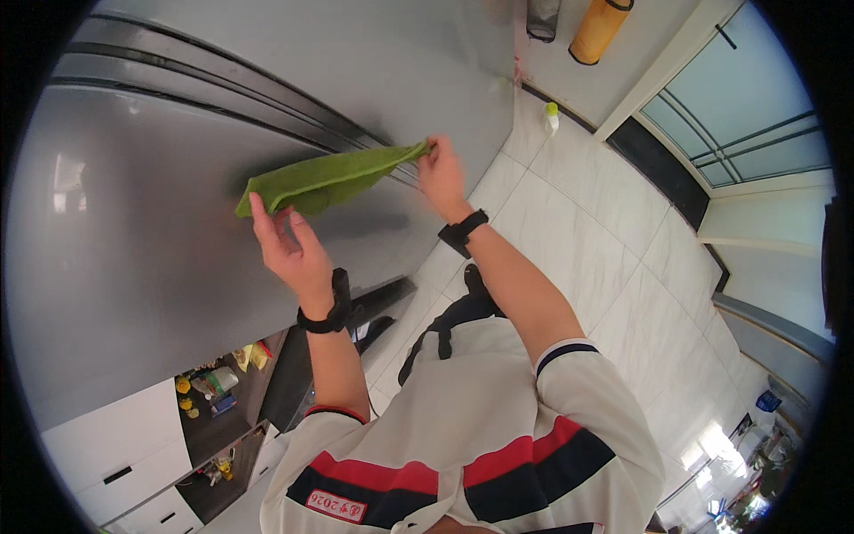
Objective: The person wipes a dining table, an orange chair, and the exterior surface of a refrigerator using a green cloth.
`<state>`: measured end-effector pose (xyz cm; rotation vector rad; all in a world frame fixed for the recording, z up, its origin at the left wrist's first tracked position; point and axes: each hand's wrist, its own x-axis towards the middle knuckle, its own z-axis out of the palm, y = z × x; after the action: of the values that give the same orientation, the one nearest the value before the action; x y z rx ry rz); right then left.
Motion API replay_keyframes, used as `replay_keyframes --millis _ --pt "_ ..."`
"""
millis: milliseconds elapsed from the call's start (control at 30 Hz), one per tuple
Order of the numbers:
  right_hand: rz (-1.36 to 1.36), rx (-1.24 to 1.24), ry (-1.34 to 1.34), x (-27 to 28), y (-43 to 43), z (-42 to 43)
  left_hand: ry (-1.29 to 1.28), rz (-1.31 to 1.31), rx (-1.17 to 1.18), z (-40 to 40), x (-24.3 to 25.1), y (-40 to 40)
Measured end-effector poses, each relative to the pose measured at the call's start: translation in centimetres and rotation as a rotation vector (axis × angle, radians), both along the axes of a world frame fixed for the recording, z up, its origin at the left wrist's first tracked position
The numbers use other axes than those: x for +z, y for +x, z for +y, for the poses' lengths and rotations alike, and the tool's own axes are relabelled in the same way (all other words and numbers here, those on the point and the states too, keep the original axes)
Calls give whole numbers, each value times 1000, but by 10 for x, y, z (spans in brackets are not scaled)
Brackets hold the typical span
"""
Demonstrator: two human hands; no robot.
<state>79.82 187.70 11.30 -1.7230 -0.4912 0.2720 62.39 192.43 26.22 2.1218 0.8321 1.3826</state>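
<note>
A green cloth (333,175) is stretched lengthwise between my hands, in front of a grey refrigerator (153,267). My right hand (440,175) pinches the cloth's right end, beside the recessed handle strip (280,107) that runs across the doors. At the other end, my left hand (288,250) has its fingers spread and its thumb apart. Its index fingertip overlaps the cloth's lower left corner. A black band with a dark block sits on each wrist. The cloth's far side is hidden.
Lower left, a white cabinet (127,460) has open shelves (220,427) with small packages. A white bottle with a green cap (551,120) stands on the tiled floor (567,233) by the wall. A glass-paned door (740,113) is at upper right.
</note>
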Motion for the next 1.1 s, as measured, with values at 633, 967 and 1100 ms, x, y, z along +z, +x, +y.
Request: replay_keyframes --millis 633,967,1100 --pt "-935 14 735 191 81 68 178 -120 -75 15 36 82" --pt "-952 229 705 219 120 105 87 -363 -98 28 49 139" --pt "-949 47 581 193 145 112 153 -402 -96 31 40 151"
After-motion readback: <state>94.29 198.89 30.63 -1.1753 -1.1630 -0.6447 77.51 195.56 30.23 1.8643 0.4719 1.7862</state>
